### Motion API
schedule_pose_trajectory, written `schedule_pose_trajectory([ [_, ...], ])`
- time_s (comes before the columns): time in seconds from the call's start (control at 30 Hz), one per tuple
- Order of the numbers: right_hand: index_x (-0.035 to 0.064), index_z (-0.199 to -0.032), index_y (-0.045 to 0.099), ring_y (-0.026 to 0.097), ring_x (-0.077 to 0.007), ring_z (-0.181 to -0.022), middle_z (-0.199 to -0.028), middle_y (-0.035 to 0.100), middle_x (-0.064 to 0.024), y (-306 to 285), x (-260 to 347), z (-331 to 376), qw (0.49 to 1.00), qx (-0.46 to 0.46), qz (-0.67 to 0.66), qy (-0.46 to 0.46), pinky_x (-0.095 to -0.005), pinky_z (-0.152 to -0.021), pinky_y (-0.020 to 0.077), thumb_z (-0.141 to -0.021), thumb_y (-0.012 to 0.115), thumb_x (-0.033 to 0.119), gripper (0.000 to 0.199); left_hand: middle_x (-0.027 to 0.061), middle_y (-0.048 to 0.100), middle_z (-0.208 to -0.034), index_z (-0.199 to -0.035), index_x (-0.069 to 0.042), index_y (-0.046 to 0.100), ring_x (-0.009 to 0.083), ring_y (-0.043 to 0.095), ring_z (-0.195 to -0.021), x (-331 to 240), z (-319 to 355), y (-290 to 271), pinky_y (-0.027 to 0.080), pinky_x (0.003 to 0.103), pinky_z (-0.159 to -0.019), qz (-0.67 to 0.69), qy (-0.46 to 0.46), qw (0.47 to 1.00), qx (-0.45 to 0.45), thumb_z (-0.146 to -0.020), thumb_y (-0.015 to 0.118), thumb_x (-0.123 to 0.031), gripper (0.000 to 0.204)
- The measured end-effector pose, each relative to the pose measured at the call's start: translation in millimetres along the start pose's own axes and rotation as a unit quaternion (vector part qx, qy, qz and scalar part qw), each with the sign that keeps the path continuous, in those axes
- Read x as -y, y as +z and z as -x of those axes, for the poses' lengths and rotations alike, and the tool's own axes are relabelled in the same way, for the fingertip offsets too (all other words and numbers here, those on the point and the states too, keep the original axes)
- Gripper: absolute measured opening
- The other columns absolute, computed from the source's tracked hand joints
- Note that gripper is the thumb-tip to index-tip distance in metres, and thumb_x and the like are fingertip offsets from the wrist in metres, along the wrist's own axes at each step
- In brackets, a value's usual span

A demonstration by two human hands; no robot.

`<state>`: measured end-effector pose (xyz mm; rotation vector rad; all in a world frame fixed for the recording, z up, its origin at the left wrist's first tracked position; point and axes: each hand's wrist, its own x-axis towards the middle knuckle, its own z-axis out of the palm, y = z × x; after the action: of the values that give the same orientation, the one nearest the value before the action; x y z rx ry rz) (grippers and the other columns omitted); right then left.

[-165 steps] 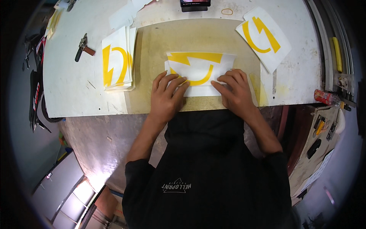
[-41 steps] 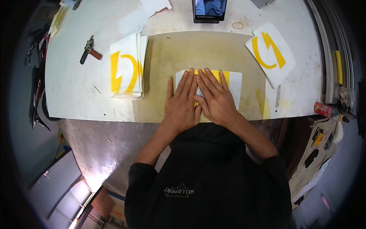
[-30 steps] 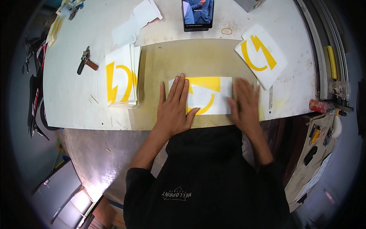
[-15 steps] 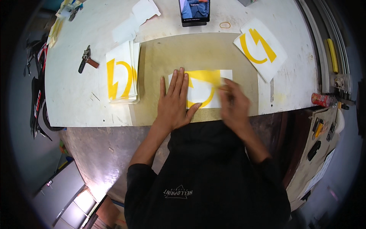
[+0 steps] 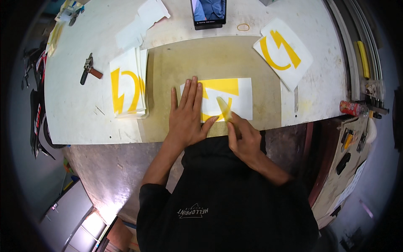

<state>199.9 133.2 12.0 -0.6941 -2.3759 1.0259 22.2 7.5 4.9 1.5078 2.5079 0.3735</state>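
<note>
On a white sheet near the table's front edge lie yellow shapes: a slanted block on top and a curved band below. My left hand presses flat over the sheet's left part, fingers stretched, thumb on the curved band. From the right, my right hand pinches a thin, pointed, see-through yellowish piece. Its tip rests over or just above the curve. Whether this is a tool or a strip of film I cannot tell.
An olive mat lies under the sheet. Left stands a stack of white sheets with yellow shapes; beyond it is a brown-and-black tool. More printed sheets lie right. A phone stands at the back near a rubber band.
My right hand has come down and left, bringing the yellowish piece from the sheet's upper right to the lower curve. My left hand stays flat on the sheet.
</note>
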Motion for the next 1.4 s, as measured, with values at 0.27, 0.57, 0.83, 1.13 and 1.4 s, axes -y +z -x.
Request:
schedule_pose_trajectory([
  [0.27, -0.0057, -0.12, 0.071, 0.071, -0.0264, -0.071, -0.092, 0.076, -0.0173, -44.9, -31.9, -15.0, 0.994, -0.108, 0.016, 0.017, -0.0317, -0.063, 0.0559, -0.091, 0.075, -0.002, 0.029, 0.0266, 0.036, -0.163, -0.155, 0.008, 0.038, 0.0422, 0.033, -0.152, -16.2, -0.1, 4.8, 0.018, 0.063, -0.124, -0.003, -0.068, 0.993, -0.097, -0.094, 0.065, -0.059, 0.094],
  [0.57, -0.0013, -0.119, 0.071, 0.066, -0.0284, -0.085, -0.1, 0.072, -0.0129, -40.0, -40.6, -57.7, 0.972, -0.024, 0.077, -0.222, -0.039, -0.078, 0.0521, -0.074, 0.071, -0.013, 0.046, 0.0187, 0.058, -0.142, -0.144, -0.004, 0.057, 0.0397, 0.05, -0.131, -26.8, -7.2, -14.7, 0.029, 0.058, -0.117, 0.142, -0.025, 0.982, -0.122, -0.099, 0.06, -0.052, 0.066],
  [0.83, 0.0045, -0.108, 0.073, 0.062, -0.0257, -0.095, -0.102, 0.072, -0.0056, 4.2, -41.8, -125.1, 0.932, 0.051, 0.168, -0.316, -0.0427, -0.086, 0.0467, -0.079, 0.066, 0.002, 0.03, 0.006, 0.058, -0.154, -0.152, -0.01, 0.053, 0.0276, 0.03, -0.157, 40.0, -88.1, -24.9, -0.004, 0.055, -0.13, 0.342, 0.066, 0.935, 0.067, -0.109, 0.004, -0.063, 0.084],
  [1.13, 0.0057, -0.113, 0.072, 0.061, -0.0258, -0.096, -0.107, 0.069, -0.0075, -28.1, -26.7, -54.9, 0.934, 0.161, 0.098, -0.304, -0.0447, -0.091, 0.047, -0.079, 0.066, 0.004, 0.034, 0.0086, 0.058, -0.153, -0.147, -0.01, 0.059, 0.0283, 0.036, -0.154, 34.6, -83.6, -22.0, 0.002, 0.055, -0.131, 0.302, 0.075, 0.95, 0.033, -0.112, 0.034, -0.055, 0.063],
  [1.4, 0.0062, -0.123, 0.073, 0.061, -0.027, -0.1, -0.119, 0.071, -0.0077, -57.0, -33.1, 9.1, 0.93, 0.197, 0.072, -0.302, -0.049, -0.09, 0.0471, -0.069, 0.071, 0.01, 0.055, 0.0094, 0.051, -0.158, -0.144, -0.018, 0.063, 0.0341, 0.034, -0.154, 27.8, -70.6, -18.2, 0.009, 0.068, -0.126, 0.117, 0.151, 0.981, 0.009, -0.091, 0.075, -0.044, 0.06],
])
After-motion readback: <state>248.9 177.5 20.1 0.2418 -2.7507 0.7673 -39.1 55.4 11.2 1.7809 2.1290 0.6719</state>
